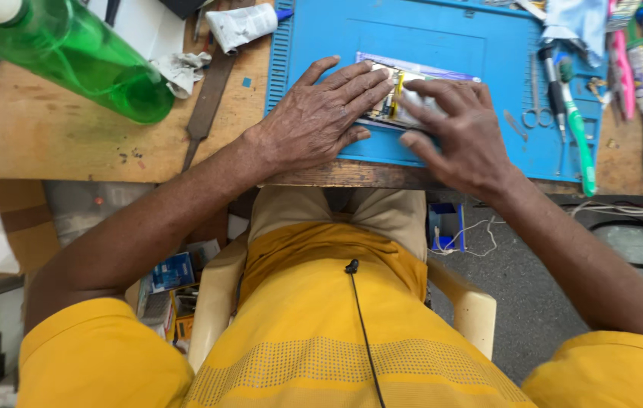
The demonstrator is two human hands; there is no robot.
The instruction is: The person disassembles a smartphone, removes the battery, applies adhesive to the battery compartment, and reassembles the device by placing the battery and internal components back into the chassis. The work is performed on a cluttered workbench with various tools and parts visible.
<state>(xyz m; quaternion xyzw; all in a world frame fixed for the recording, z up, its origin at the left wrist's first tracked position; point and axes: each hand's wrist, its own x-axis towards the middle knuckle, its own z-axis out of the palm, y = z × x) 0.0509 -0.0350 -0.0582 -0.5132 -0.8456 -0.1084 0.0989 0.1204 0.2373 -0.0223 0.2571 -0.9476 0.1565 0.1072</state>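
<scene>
An opened phone [395, 97] with its back off lies on a blue work mat [450, 45] at the near edge of a wooden bench [49, 136]. My left hand [317, 117] lies flat over the phone's left end, fingers spread across it. My right hand [461, 132] presses on the phone's right end, fingertips on its inner parts and thumb at the near edge. Both hands hide most of the phone; only a strip of its middle and far edge shows.
A green plastic bottle [72, 57] lies at the bench's far left. A white tube [242, 26] and a crumpled tissue [181, 72] sit behind. Small scissors [537, 113], a green-handled screwdriver [578, 136] and other tools lie on the mat's right. Boxes sit on the floor.
</scene>
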